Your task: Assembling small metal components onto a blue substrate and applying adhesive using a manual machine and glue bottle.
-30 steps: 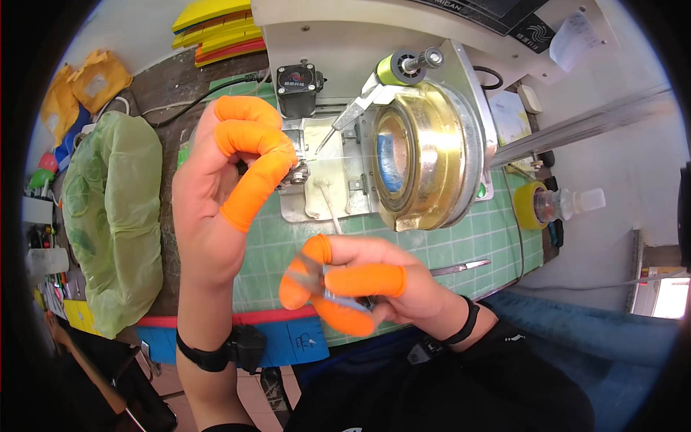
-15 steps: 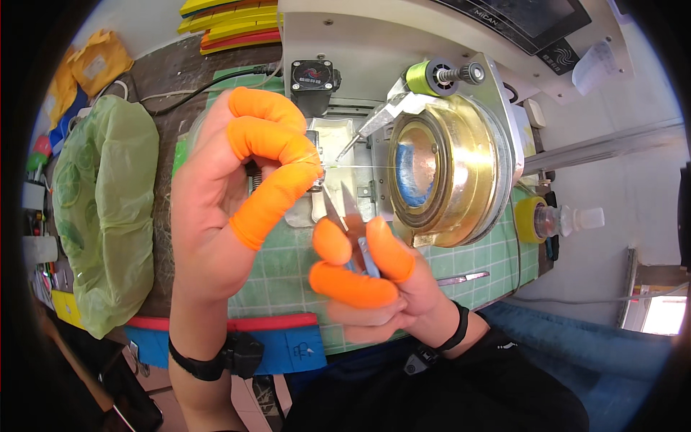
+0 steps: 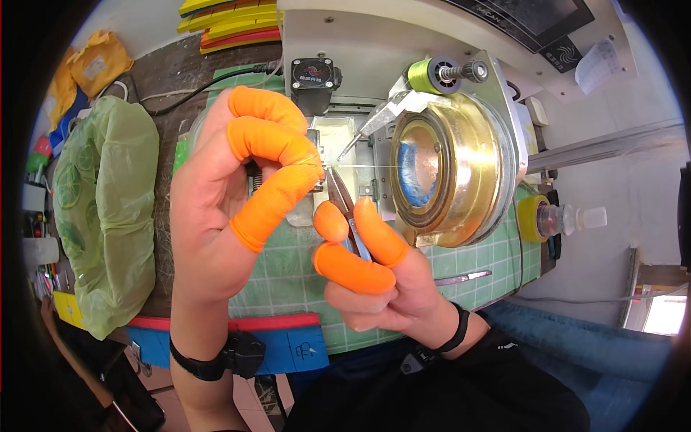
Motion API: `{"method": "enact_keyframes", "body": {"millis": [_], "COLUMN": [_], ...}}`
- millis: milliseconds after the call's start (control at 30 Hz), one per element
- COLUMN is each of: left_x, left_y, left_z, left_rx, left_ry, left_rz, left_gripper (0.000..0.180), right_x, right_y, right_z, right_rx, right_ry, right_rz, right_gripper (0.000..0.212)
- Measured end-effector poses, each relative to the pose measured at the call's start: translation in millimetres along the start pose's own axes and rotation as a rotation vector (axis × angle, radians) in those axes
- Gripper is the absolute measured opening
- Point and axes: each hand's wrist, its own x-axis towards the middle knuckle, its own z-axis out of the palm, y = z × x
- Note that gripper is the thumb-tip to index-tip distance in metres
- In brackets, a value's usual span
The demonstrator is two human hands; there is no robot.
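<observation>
Orange finger cots cover several fingers on both hands. My left hand [image 3: 216,183] pinches a thin pale thread [image 3: 368,166] between thumb and fingertips. From there the thread stretches right into the brass ring [image 3: 471,162] of a winding machine, where blue material lines the opening. My right hand [image 3: 371,281] grips small snips with blue handles [image 3: 342,194], and their points reach the thread beside my left fingertips. The blades lie close together; whether the thread is between them I cannot tell. A pointed metal guide arm [image 3: 378,119] slants down just behind the thread.
A spool of yellow-green thread [image 3: 423,76] sits above the ring. On the green cutting mat [image 3: 288,277] lies a slim metal blade tool [image 3: 463,278]. A pale green plastic bag [image 3: 122,216] stands at left, yellow foam strips [image 3: 237,21] at the back, a clear bottle [image 3: 568,217] at right.
The snips' blades have come together from a spread position, and my right thumb and fingers have drawn in slightly. Their points now sit closer to the thread. My left hand stays put.
</observation>
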Motion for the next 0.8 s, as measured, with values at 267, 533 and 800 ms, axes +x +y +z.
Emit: {"method": "enact_keyframes", "body": {"millis": [267, 533, 800], "left_x": [-4.7, -3.0, -0.3], "left_y": [-2.9, -4.9, -3.1], "left_z": [1.4, -2.0, -11.0], "left_rx": [0.006, -0.067, 0.018], "left_ry": [0.035, 0.054, 0.012], "left_rz": [0.001, 0.069, 0.063], "left_gripper": [0.010, 0.010, 0.007], "right_x": [2.3, -44.9, -121.1], "right_y": [4.1, 16.5, 4.5], "right_z": [-1.2, 7.0, -24.3], "right_rx": [-0.033, -0.241, -0.296], "right_ry": [0.055, 0.032, 0.087], "right_rz": [-0.037, 0.184, 0.101], "right_gripper": [0.036, 0.033, 0.036]}}
